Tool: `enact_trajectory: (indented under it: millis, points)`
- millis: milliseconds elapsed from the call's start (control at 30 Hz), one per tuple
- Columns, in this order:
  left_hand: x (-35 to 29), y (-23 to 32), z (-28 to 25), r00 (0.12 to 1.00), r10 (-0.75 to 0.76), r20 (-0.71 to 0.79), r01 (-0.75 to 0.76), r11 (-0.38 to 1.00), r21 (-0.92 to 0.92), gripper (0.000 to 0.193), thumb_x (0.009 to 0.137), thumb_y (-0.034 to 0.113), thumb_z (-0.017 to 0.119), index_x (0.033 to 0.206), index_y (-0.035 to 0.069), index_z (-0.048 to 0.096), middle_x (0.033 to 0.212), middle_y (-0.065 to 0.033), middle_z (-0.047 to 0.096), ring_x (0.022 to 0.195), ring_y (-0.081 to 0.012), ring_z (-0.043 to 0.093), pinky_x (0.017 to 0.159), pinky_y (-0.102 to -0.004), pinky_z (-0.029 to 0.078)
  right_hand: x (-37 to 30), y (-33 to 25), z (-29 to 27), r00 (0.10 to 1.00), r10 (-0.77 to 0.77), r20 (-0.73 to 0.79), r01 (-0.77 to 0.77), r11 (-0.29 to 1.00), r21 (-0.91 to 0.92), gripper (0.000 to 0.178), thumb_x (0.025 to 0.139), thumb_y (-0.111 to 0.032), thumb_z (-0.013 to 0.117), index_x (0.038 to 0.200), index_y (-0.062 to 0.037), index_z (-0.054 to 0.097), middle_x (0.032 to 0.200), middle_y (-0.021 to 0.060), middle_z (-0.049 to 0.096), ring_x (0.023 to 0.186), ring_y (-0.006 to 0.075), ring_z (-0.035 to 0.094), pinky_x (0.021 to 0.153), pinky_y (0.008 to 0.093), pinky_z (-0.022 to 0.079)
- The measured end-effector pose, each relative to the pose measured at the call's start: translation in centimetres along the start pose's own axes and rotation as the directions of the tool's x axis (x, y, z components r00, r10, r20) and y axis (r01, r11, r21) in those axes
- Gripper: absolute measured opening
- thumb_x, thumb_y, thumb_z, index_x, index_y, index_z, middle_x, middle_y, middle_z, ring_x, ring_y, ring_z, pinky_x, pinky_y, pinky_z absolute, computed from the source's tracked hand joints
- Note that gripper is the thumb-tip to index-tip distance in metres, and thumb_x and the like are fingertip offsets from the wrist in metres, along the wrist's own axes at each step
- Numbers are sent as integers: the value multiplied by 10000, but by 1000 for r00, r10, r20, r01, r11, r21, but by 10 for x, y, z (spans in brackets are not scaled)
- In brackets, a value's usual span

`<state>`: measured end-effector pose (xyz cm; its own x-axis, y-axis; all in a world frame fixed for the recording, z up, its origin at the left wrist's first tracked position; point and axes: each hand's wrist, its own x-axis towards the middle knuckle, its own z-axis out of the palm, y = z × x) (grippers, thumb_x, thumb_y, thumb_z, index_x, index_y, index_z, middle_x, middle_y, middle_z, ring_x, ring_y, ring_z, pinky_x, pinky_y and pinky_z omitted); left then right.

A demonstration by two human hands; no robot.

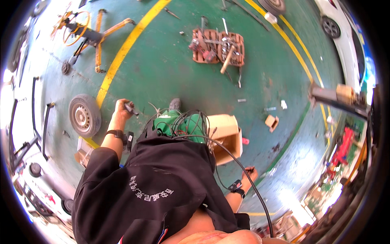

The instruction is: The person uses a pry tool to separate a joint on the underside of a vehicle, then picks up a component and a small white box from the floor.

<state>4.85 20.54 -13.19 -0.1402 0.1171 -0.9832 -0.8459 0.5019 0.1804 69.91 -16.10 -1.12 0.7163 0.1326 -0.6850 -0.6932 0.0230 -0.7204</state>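
Observation:
Held out to the left is my left hand [122,107], its fingers closed round a short dark grey object [131,109] whose kind I cannot make out. My right hand [250,175] hangs low at the right with curled fingers. Something small and dark may be in it, too small to name. Across my green-clad legs lies a tangle of dark cables [189,124], and one black cable [239,160] curves over to the lower right. An open cardboard box [227,132] stands right beside the legs. Both wrists bear straps with small black devices.
A wheel [82,116] lies left of my left arm. Ahead on the green floor sits an open tool case [199,55] with a hammer [228,59] and several tools. A yellow-legged stand [98,38] is far left; a lift arm [341,101] and white car [341,49] are right.

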Motion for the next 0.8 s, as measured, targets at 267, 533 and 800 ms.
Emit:
enact_trajectory:
  millis: [267,533,800]
  points:
    - [-48,2,120,973,200,113,-203,979,16,131,738,15,511,773,49,389,568,-80,442,455,-207,471,501,-341,485,122,-15,92,997,58,50,-50,989,-140,112,863,-129,515,761,-100,551,660,-27,527,555,98,497,494,212,455]
    - [-36,-25,142,977,173,-126,-200,950,-241,164,716,57,544,838,19,441,680,-108,521,542,-228,525,546,-342,507,219,-49,316,986,124,115,-104,981,-161,77,832,-120,538,766,-98,571,627,-18,533,507,98,497,463,203,438]
    - [-69,-27,217,974,122,-189,-180,926,-331,199,718,82,540,878,-19,477,758,-129,547,642,-243,568,601,-356,524,270,-90,472,974,207,98,-173,945,-276,82,822,-118,507,768,-107,567,628,-31,550,521,92,513,480,210,436]
